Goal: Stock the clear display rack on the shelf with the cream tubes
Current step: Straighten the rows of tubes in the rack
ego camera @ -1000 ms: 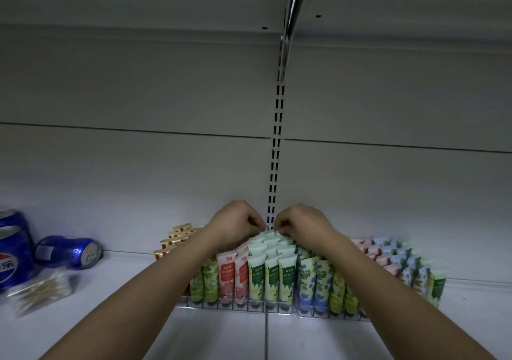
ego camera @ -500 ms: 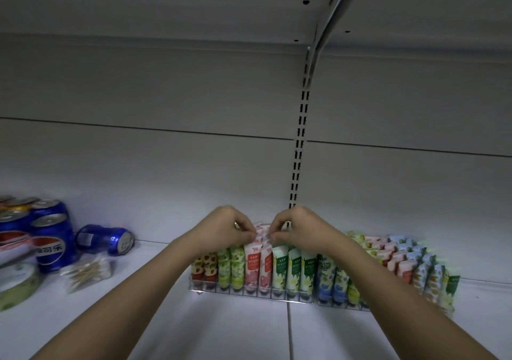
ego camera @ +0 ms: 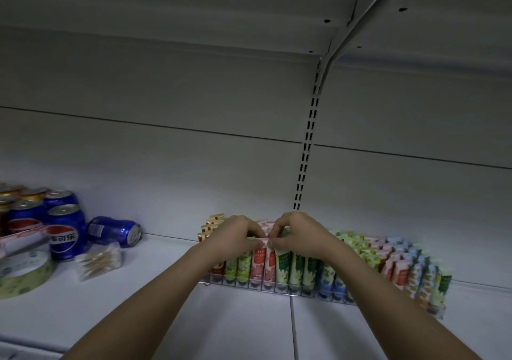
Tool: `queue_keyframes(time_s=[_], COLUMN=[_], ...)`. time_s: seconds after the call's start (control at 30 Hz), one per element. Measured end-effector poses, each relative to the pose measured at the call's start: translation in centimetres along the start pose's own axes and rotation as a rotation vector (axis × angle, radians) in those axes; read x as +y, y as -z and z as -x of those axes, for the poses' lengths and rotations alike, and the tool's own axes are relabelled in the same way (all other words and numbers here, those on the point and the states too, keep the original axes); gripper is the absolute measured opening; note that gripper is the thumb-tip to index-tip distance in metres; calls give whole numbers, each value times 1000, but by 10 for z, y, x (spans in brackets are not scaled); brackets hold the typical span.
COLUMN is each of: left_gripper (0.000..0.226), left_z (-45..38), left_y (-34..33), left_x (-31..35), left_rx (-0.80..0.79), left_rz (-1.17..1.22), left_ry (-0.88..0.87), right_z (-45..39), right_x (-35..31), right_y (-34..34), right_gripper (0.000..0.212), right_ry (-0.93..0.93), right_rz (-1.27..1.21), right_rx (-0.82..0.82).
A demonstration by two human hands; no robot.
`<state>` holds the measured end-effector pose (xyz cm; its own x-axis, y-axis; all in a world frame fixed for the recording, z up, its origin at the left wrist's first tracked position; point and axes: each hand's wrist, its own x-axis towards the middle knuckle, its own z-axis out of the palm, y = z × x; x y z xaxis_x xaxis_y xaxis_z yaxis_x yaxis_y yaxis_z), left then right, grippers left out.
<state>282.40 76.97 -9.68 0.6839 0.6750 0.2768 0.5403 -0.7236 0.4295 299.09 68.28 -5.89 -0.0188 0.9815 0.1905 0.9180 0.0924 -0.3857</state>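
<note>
Because each cream tube (ego camera: pixel 260 262) is small, light and made of soft plastic with a flat crimped top, it is best handled by a light pinch at the crimp; squeezing the body could dent it or tip neighbouring tubes. Tubes stand upright, cap down, in close rows inside the clear display rack (ego camera: pixel 277 290), which sits on the white shelf (ego camera: pixel 166 304) against the back panel. Judging by the filled lanes, stocking appears nearly complete.

Left hand (ego camera: pixel 235 235) and right hand (ego camera: pixel 299 235) meet over the pink and green front rows, fingers curled, each pinching tube tops; the exact tubes held cannot be told apart.

Surrounding items:
- Upright Pepsi cans (ego camera: pixel 65 232) at far left, well apart from the rack.
- One toppled can (ego camera: pixel 115 230) lying on its side, nearer the rack.
- A packet of cotton swabs (ego camera: pixel 98 261) and a tape roll (ego camera: pixel 25 272).

Nothing stands between hands and rack. The upper shelf (ego camera: pixel 194 13) limits lift height.
</note>
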Motion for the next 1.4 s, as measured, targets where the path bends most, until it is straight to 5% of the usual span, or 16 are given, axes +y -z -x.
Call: queue_keyframes(time_s=[0.4,0.63,1.4], left_gripper=[21,10,12], left_z=[-1,-12,-38], left_y=[4,19,11], left_x=[2,1,-3], left_rx=[-25,103,-40], left_rz=[40,102,-5], left_ry=[-14,27,34], right_z=[-9,-20,-38], right_x=[-2,12,26], right_y=[-8,4,-5], right_gripper=[9,13,6], right_ry=[-26,-34,41], right_rz=[139,111,63], right_rx=[4,108,-3])
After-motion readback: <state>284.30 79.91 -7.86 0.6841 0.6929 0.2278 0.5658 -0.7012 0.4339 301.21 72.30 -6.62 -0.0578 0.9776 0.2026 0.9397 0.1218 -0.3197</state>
